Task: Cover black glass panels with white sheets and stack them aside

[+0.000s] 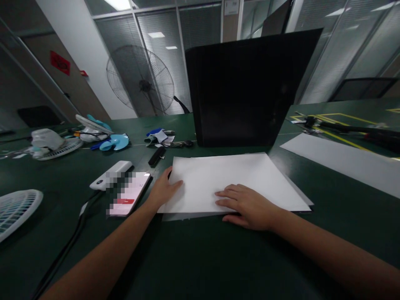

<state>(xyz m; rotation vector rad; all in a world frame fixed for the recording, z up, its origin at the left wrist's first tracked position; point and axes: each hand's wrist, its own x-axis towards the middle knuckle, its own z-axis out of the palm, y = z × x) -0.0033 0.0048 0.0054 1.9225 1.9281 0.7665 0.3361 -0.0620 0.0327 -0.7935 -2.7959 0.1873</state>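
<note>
White paper sheets (206,175) lay mid-frame, edges misaligned. The left hand (163,189) had its thumb over their left edge; whether clamped, I could not tell. The right hand (251,208) rested on top, grip apart. I judged the step as steadying; the next move called for even pressure. A black panel (246,91) bounded upper centre; the surface (193,266) gave room at lower centre.

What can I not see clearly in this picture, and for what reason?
All in the head view:
Paper stack: the top sheet hides how many lie below.
Phone: a blocky blur covers part of its screen.
Nearest white grille: cut off by the left edge.
Long paper: cut off by the right edge.
Black panel: it hides what is behind it.
</note>
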